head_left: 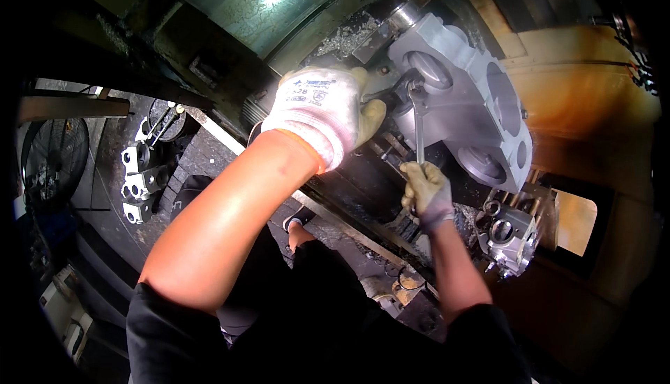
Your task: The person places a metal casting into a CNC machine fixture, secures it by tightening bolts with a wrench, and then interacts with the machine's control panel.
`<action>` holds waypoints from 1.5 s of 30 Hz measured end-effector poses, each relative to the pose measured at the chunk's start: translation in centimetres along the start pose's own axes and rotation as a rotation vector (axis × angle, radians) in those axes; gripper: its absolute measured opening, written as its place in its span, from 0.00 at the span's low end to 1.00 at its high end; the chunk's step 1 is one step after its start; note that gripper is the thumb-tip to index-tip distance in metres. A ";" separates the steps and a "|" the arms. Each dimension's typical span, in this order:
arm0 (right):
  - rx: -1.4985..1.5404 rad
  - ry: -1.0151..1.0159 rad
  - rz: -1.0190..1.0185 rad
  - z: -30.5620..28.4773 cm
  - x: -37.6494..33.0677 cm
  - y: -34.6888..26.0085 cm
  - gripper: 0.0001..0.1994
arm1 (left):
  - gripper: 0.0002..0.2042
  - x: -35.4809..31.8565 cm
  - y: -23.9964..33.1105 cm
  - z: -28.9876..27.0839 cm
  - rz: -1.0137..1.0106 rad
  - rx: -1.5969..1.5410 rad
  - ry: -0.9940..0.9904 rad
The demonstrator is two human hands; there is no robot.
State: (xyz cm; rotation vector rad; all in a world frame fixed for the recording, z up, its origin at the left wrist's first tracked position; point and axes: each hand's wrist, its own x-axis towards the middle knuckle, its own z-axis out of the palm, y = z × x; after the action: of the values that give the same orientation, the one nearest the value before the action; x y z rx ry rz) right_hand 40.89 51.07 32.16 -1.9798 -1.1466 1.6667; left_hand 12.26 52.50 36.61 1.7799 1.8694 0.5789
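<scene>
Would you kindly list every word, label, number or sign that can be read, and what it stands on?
White fabric glove with yellowish fingers, on the left hand: blue printed lettering on the back, not copied out here; the smallest marks are too small to read.
Slim silver metal wrench in the right hand: no readable text.
Large grey metal block with round bores: none readable.

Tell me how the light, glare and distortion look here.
Head view: glare burns a white spot on the greenish metal panel; head view: the left forearm is brightly lit, while its black sleeve sinks into dark; head view: the wrench and grey casting read clearly; head view: fisheye curvature bends edges, and the corners go black.
</scene>
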 end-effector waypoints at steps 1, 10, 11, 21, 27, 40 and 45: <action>0.134 -0.006 -0.014 1.1 0.6 1.0 0.09 | 0.26 -0.6 -0.5 -1.0 -0.031 0.014 0.037; 0.700 0.020 0.003 11.6 -1.2 2.1 0.11 | 0.24 1.4 2.2 -1.2 -0.022 -0.034 0.039; 0.662 0.000 -0.003 11.1 -2.0 2.5 0.11 | 0.24 1.8 2.8 -0.6 0.001 -0.052 0.081; -0.121 0.147 -0.203 -11.5 -11.8 0.1 0.12 | 0.22 6.9 8.9 4.8 0.486 -0.064 0.408; -0.977 0.545 -0.161 -30.2 -10.1 -7.1 0.23 | 0.24 13.7 14.6 7.9 0.706 0.007 0.569; -0.717 0.302 0.087 -35.9 0.4 -12.8 0.18 | 0.26 19.2 15.9 11.5 0.577 0.178 0.270; -0.749 0.258 0.064 -37.7 1.0 -12.9 0.18 | 0.26 19.6 15.7 11.7 0.571 0.149 0.285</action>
State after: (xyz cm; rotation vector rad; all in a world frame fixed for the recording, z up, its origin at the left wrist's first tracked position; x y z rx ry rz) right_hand 71.03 69.42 50.61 -2.5754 -1.7854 1.0190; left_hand 31.27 72.64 35.79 2.4605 1.5904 0.9583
